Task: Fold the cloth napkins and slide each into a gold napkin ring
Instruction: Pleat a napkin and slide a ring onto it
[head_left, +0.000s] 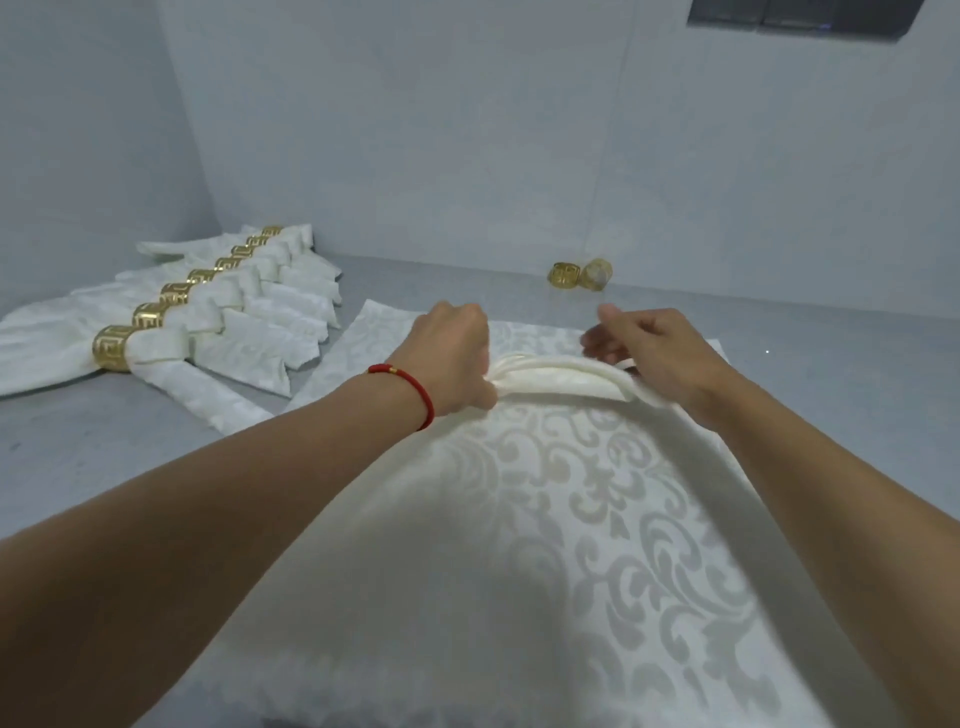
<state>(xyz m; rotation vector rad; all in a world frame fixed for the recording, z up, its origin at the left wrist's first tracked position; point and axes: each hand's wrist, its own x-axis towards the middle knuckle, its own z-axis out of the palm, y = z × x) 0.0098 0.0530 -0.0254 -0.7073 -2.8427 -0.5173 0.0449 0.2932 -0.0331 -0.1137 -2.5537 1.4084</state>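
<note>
1. My left hand (457, 353), at frame centre, has its fingers curled down and pinching the gathered end of the napkin (545, 519). My right hand (654, 353) holds the other end of the same raised fold, fingers loosely bent around it; motion blur keeps me from judging how tight that grip is.
2. The napkin lies spread on the grey tabletop (104, 441), filling the lower centre of the frame, with its far edge bunched into pleats between my hands.
3. Main risk, as I judge it: the pleats slip apart if either pinch loosens, because the fabric looks smooth and satiny. Pulling the two ends unevenly would skew the fold.
4. A second napkin (363, 332) lies flat underneath, and I could drag it along by accident.
5. The spare rings (563, 274) sit near the wall, upper right of centre, well apart from my hands. Reaching for one means freeing a hand, which could let the fold spring open.
6. The cloth is cream damask with a pale scroll pattern. The rings are shiny gold bands with a cut-out key pattern.
7. The finished napkins (208, 312) lie in an overlapping row at left, each ringed.
</note>
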